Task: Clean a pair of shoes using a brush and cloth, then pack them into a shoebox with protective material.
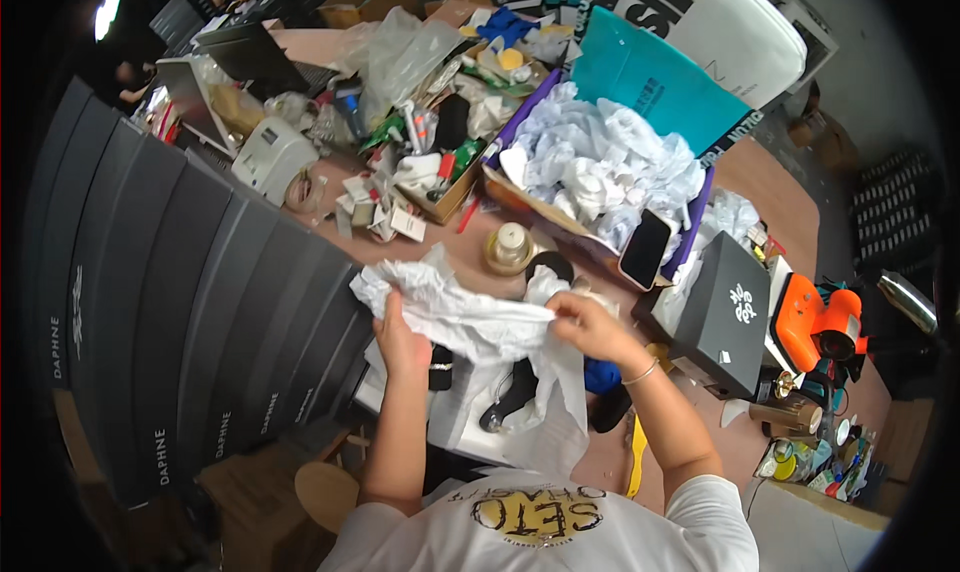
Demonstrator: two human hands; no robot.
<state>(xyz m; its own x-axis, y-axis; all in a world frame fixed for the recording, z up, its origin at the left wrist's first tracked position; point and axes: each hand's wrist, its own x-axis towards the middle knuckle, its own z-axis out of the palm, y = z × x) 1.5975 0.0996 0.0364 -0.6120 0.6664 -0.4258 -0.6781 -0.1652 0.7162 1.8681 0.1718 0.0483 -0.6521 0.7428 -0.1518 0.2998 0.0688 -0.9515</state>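
A crumpled sheet of white tissue paper (455, 314) stretches between my two hands above the table. My left hand (402, 344) grips its left part, with the fingers partly hidden behind the paper. The right end is pinched in my right hand (588, 329). Below the sheet is an open white box (455, 424), lined with more tissue paper (560, 397) that hangs over its right side. Inside lies a shiny black shoe (513, 400), partly covered. A second black item (440, 370) shows beside my left wrist, too hidden to name.
Tall stacks of dark grey shoe boxes (200, 302) stand at the left. Ahead, a purple-edged box (560, 222) holds crumpled paper, with a phone (645, 249) on its near side. Nearby are a round bottle (510, 249), a black box (720, 317) and a yellow tool (637, 452).
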